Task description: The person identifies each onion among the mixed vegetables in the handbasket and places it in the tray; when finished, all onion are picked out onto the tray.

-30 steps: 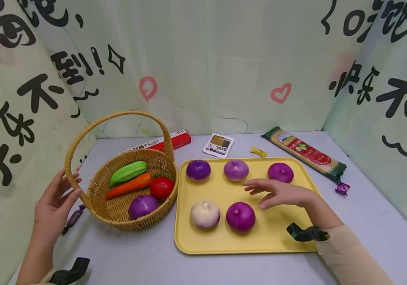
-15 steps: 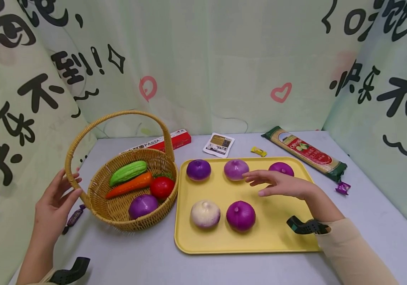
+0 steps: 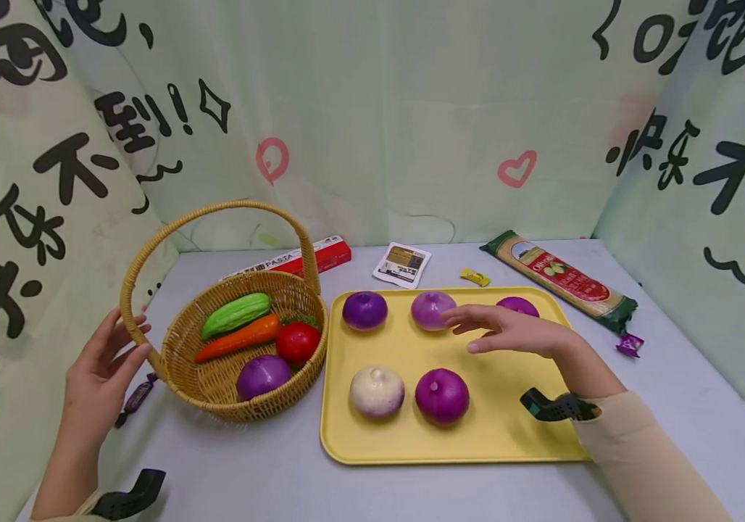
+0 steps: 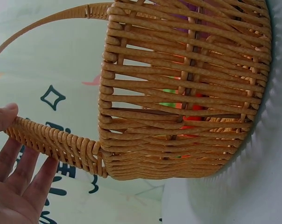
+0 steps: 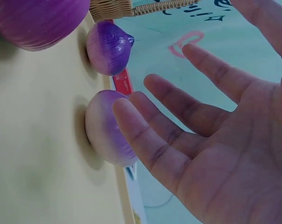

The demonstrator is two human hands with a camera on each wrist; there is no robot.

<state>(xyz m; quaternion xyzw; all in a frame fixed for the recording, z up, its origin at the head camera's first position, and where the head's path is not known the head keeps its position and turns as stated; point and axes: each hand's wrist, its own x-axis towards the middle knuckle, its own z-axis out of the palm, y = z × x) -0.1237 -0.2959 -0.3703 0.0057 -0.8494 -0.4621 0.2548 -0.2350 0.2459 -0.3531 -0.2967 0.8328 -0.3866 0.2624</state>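
Observation:
My left hand (image 3: 98, 377) grips the base of the handle of the wicker basket (image 3: 216, 407), thumb on one side and fingers on the other, also seen in the left wrist view. Inside the basket lie a ridged green vegetable (image 3: 237, 313), a carrot (image 3: 238, 338), a tomato (image 3: 298, 343) and a purple onion (image 3: 263, 377). Over the yellow tray (image 3: 359, 451) my right hand (image 3: 516, 331) hovers, fingers extended, holding nothing. Nearest its fingertips is a pale purple onion (image 3: 428, 308); a purple onion (image 3: 519, 305) is partly hidden behind the hand.
The tray also bears a dark purple onion (image 3: 364, 310), a whitish onion (image 3: 377, 391) and a magenta onion (image 3: 442, 396). Behind are a pasta box (image 3: 335, 255), a white packet (image 3: 401, 264), a yellow candy (image 3: 475, 277) and a noodle packet (image 3: 562, 279). Printed curtains surround the table.
My right hand has risen slightly and moved a little to the left above the tray, covering more of the back right onion. The left hand and basket have stayed in place.

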